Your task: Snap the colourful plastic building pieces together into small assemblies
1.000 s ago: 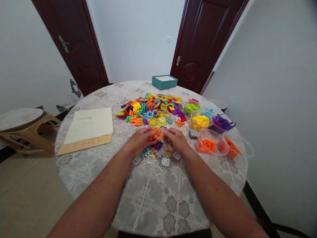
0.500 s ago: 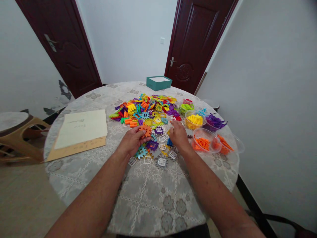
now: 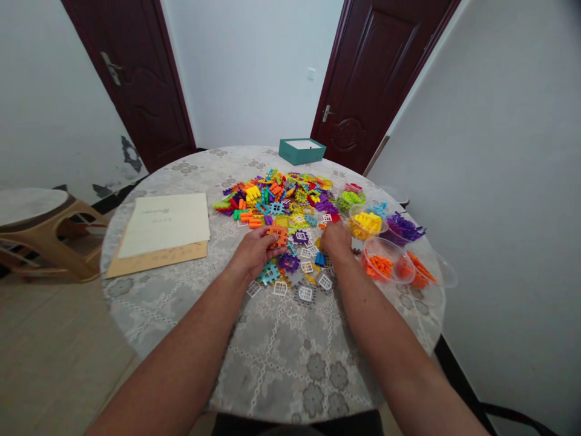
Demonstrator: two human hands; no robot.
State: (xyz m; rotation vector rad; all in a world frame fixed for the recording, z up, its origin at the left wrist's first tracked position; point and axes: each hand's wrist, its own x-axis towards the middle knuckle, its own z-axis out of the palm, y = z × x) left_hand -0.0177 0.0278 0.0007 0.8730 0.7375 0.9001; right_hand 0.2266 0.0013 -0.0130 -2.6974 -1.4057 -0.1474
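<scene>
- The left hand (image 3: pixel 253 253) sits about centre frame. Its thumb and fingers pinch an orange block (image 3: pixel 278 235), a chunky square plastic piece with notched edges, right at the near edge of the pile (image 3: pixel 281 197).
- The right hand (image 3: pixel 336 240) is just right of it, back towards the camera, fingers curled down into the loose pieces. The fingertips are hidden behind the knuckles, so I honestly can't tell if it's pinching anything or just resting there.
- The pile is a jumble of glossy plastic in orange, yellow, purple, teal, green and red. Single shapes further back are too small to make out.
- Nearer the wrists lie flat white grids (image 3: pixel 279 289), like tiny window frames.
- Clear round bowls (image 3: pixel 389 239) at centre right hold sorted colours. The far ones overlap, so it's hard to count them.
- The tablecloth (image 3: pixel 281 357) looks like lace-patterned vinyl on a round table, and its near edge is cut off by the arms.
- Cream paper sheets (image 3: pixel 166 224) lie at left, with a teal box (image 3: pixel 302 151) at the far edge.
- A wooden stool (image 3: pixel 40 233) is cropped by the left edge of the frame.
</scene>
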